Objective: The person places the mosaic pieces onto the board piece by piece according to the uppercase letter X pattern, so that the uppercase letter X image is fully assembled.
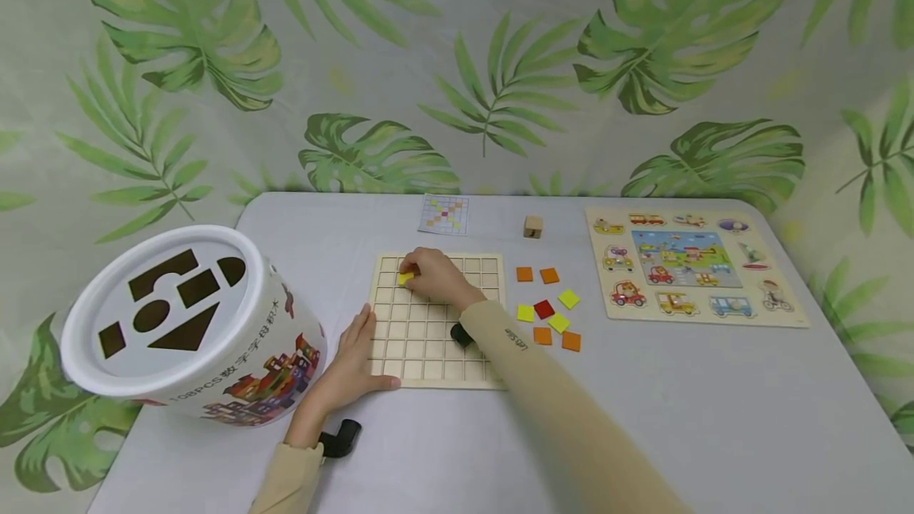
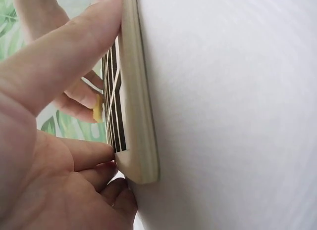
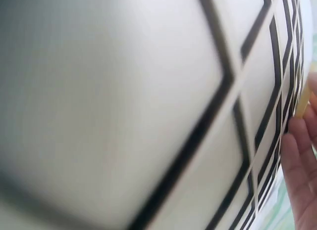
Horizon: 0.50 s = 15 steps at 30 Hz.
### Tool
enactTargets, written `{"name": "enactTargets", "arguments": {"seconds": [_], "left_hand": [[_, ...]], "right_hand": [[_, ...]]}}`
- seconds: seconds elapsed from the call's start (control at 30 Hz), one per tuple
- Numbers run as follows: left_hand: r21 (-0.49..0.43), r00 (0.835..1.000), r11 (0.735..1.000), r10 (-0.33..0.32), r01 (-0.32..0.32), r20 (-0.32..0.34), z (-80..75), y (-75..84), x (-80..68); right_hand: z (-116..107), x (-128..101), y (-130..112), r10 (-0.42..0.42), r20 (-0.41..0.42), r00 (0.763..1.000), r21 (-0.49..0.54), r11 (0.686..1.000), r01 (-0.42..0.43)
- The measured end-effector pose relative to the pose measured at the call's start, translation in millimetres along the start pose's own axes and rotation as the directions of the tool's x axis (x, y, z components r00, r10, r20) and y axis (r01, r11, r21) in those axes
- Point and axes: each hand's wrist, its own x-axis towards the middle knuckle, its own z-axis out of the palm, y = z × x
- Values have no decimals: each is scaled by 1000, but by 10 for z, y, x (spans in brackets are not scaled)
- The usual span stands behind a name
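Note:
A wooden grid board (image 1: 421, 371) lies flat in the middle of the table. Over its upper left squares, my right hand (image 1: 437, 276) pinches a yellow square tile (image 1: 405, 279) between thumb and fingertips. The same yellow tile (image 2: 97, 110) shows past the board's edge in the left wrist view, and at the right edge of the right wrist view. My left hand (image 1: 350, 363) rests at the board's near left corner, fingers along the left side and thumb at the front edge. Loose orange, yellow and red tiles (image 1: 544, 308) lie right of the board.
A large white bucket (image 1: 286, 355) with a shape-cutout lid stands close left of my left hand. Behind the board are a pattern card (image 1: 444, 214) and a small wooden block (image 1: 533, 227). A vehicle picture puzzle (image 1: 600, 260) lies at the right.

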Motion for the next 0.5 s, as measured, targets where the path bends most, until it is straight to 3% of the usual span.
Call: {"name": "enactTargets", "arguments": {"seconds": [0.3, 0.5], "left_hand": [[-3, 1000, 1000, 16, -16, -12, 0, -4, -3], [1, 999, 1000, 22, -22, -24, 12, -3, 2]], "right_hand": [[97, 78, -74, 37, -3, 999, -136, 990, -37], [64, 46, -57, 25, 0, 1000, -104, 994, -25]]}}
